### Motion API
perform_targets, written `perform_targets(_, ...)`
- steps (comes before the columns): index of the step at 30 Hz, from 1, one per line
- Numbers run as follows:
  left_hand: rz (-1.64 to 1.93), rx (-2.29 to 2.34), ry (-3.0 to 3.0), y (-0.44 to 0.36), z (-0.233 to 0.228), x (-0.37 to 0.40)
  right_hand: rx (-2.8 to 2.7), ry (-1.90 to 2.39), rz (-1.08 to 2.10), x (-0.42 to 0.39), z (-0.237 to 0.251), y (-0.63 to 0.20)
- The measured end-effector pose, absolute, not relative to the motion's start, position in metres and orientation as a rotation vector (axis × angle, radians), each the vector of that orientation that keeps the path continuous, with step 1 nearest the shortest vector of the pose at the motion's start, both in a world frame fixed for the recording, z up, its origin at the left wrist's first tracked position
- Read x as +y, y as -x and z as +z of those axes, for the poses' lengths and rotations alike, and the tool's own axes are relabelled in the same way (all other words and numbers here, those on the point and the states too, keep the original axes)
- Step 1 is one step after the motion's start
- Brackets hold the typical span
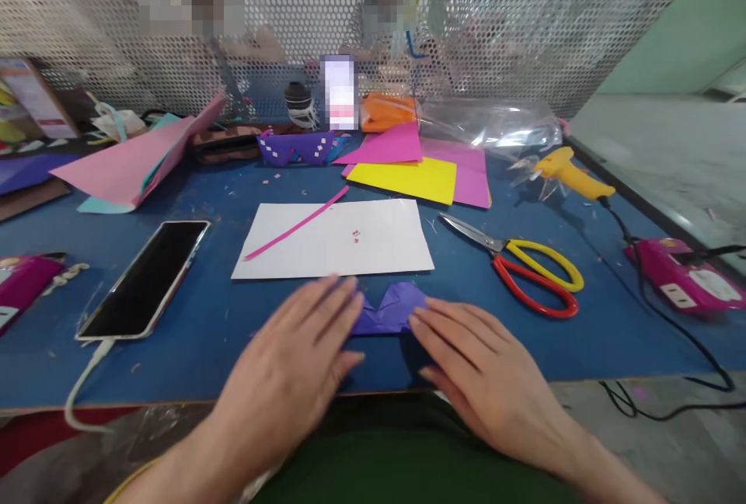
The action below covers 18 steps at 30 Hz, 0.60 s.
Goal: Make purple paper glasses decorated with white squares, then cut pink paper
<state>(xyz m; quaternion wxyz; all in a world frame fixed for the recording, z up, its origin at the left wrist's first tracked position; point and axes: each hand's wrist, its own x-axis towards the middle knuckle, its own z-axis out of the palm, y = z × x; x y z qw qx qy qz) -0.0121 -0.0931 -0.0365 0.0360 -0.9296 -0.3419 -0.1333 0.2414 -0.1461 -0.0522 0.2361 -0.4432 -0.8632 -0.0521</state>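
Here is the white sheet [390, 252], flat on the blue surface [186, 364], and just on its near side sits the purple paper [388, 316], creased, with a V-shaped dip along its top edge. Both hands are on it! The left hand [297, 364] covers its left end, fingers close together and laid flat, thumb apart from them. The right hand [489, 364] meets its right end with the fingertips, thumb lower down and away from the fingers. Whether either one truly grips the paper, I cannot tell (the palms face away from us).

On the white sheet, a thin pink strip [297, 224] runs slantwise, its upper end past the far edge, with a few tiny red scraps [357, 236] nearby. Right of the sheet, scissors [502, 248] lie with blades pointing towards it, one handle loop yellow, the other red. Farther right of the sheet, a yellow glue gun [571, 172]. Left of the sheet, a dark-screened phone [148, 279] with a pale cable [87, 380] plugged in. Beyond the sheet, yellow paper [408, 179] overlaps pink sheets.
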Motion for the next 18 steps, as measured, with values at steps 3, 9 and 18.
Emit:
perform_targets(3, -0.466, -0.837, 2.977, -0.002, -0.046, -0.11, -2.459, 1.183, -0.09, -0.149, -0.056, -0.236)
perform_targets(9, -0.492, -0.863, 2.934, -0.009, -0.058, -0.114, -2.54, 1.258, -0.072, -0.148, -0.056, -0.227)
perform_targets(18, -0.628, -0.871, 2.851, -0.014, -0.058, -0.112, -2.533, 1.251, -0.213, -0.141, -0.059, -0.25)
